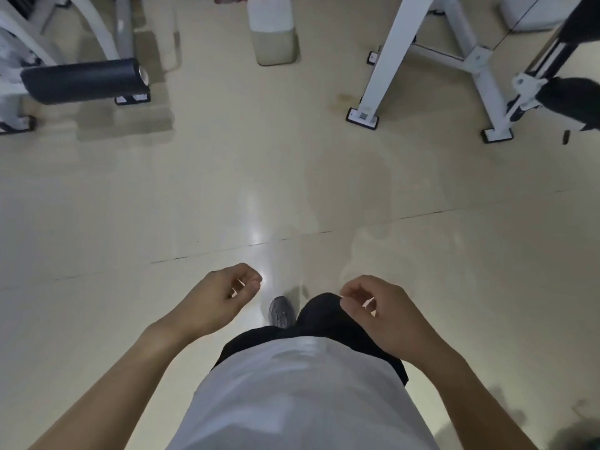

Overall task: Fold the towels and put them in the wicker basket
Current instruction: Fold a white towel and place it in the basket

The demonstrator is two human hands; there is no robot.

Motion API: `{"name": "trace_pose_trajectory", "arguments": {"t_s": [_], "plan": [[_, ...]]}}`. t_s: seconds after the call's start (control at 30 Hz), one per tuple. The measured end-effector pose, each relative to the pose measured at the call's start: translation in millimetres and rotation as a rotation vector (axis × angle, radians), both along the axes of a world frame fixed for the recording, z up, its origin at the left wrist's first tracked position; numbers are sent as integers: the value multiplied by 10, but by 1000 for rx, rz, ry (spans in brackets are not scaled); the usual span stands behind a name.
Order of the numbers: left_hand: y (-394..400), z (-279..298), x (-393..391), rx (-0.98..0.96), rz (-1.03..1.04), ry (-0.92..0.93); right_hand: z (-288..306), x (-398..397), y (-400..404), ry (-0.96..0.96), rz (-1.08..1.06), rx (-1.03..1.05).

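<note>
No towel and no wicker basket show in the head view. My left hand [220,295] hangs in front of my waist with its fingers loosely curled and nothing in it. My right hand [380,306] is level with it on the other side, fingers also curled, holding nothing. Between the two hands I see my white shirt, dark shorts and one grey shoe [281,311] on the glossy cream floor.
A gym machine with a black padded roller [84,80] stands at the far left. A white steel frame [386,56] with feet on the floor stands at the far right. A pale rectangular bin [272,30] sits at the far centre. Open floor [259,177] lies between them.
</note>
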State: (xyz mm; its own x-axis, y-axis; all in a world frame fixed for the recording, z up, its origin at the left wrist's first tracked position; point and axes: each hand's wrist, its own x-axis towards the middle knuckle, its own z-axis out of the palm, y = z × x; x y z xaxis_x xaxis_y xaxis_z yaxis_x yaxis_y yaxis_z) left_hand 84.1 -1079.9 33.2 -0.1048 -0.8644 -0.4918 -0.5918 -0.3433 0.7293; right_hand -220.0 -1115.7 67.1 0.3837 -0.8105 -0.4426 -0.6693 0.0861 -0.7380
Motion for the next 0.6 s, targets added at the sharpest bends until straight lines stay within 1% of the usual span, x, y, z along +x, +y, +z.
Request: {"name": "trace_pose_trajectory", "arguments": {"t_s": [0.1, 0.17, 0.3, 0.6], "plan": [[-854, 35, 175, -17, -2, 0, -29, 49, -670, 18, -17, 26], [-1404, 20, 273, -21, -2, -4, -87, 103, -1179, 31, 7, 41], [-2447, -69, 430, 4, 29, -11, -201, 292, -2423, 18, 60, 17], [-4280, 9, 933, 82, 167, 20, -8, 1206, -5230, 0, 273, -58]]}}
